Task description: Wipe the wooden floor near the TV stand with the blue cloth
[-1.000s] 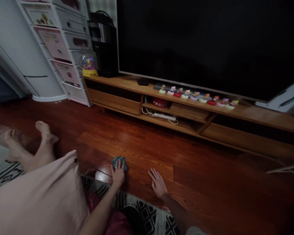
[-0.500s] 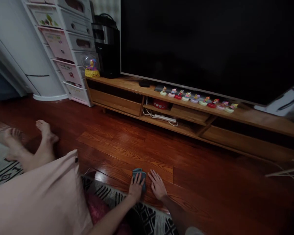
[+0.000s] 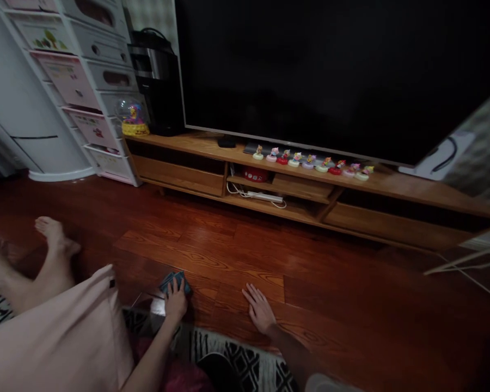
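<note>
A small dark teal cloth (image 3: pixel 175 282), bunched or folded, lies on the reddish-brown wooden floor. My left hand (image 3: pixel 176 299) grips it from above, fingers bent over its top and palm low behind it. Part of the cloth is hidden under the fingers. Off to the right, my right hand (image 3: pixel 260 309) rests flat on the bare boards with its fingers stretched out and holds nothing.
A patterned rug (image 3: pixel 228 348) borders the floor in front of me. At the left are a pale pink cushion (image 3: pixel 57 337) and bare feet (image 3: pixel 55 239). Across the floor stands a low wooden TV stand (image 3: pixel 179 174) with small figurines (image 3: pixel 297 159) below a large television (image 3: pixel 310 71).
My left hand and the cloth have slid left across the floor, away from my right hand. The right hand stays nearly in place. The view has shifted slightly right.
</note>
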Tool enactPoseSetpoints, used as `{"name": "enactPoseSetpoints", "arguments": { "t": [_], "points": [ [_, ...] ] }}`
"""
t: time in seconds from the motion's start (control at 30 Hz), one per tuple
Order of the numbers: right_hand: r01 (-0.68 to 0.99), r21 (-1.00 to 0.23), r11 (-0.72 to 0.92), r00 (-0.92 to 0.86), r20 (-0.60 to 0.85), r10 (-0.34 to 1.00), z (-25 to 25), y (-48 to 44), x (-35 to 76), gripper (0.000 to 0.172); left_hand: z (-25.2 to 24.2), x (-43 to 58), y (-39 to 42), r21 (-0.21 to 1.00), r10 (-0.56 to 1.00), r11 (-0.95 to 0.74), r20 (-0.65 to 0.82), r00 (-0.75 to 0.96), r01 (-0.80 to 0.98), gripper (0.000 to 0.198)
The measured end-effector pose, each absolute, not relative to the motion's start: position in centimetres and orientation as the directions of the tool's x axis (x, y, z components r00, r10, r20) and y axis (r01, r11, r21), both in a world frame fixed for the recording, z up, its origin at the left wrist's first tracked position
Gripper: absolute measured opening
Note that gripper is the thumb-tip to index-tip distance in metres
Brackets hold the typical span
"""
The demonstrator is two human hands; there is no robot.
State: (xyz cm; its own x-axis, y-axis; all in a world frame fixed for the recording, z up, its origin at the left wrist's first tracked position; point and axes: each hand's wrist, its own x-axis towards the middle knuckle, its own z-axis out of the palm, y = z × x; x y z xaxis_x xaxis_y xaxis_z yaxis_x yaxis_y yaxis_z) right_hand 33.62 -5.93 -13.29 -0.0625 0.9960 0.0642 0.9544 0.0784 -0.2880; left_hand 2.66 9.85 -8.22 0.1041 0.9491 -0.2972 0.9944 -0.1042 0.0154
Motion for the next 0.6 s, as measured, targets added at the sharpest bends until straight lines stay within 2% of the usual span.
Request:
{"name": "enactPoseSetpoints", "arguments": {
  "t": [0.1,0.2,0.3,0.4,0.5,0.6],
  "points": [
    [0.953,-0.293,0.078,-0.066,0.049,0.997,-12.8,-6.0,33.5,0.077,-8.9,5.8,7.7,0.022,0.920,-0.284,-0.276,0.279,0.959,0.066],
    [0.953,-0.294,0.077,-0.068,0.041,0.997,-12.7,-6.1,33.6,0.075,-10.5,9.9,4.4,0.078,0.815,-0.516,-0.262,0.517,0.853,0.067],
    [0.953,-0.293,0.081,-0.071,0.046,0.996,-12.9,-6.0,33.6,0.074,-12.5,13.4,1.2,0.133,0.724,-0.628,-0.261,0.638,0.767,0.065],
    [0.956,-0.282,0.079,-0.066,0.055,0.996,-13.1,-6.0,33.6,0.074,-13.3,14.8,0.2,0.159,0.701,-0.644,-0.272,0.660,0.749,0.066],
    [0.958,-0.276,0.076,-0.062,0.059,0.996,-13.1,-5.9,33.5,0.075,-12.0,13.5,2.2,0.160,0.726,-0.612,-0.272,0.631,0.774,0.068],
    [0.959,-0.274,0.075,-0.060,0.063,0.996,-13.1,-5.9,33.5,0.076,-9.6,9.6,6.1,0.098,0.842,-0.459,-0.271,0.467,0.883,0.070]
  ]
}}
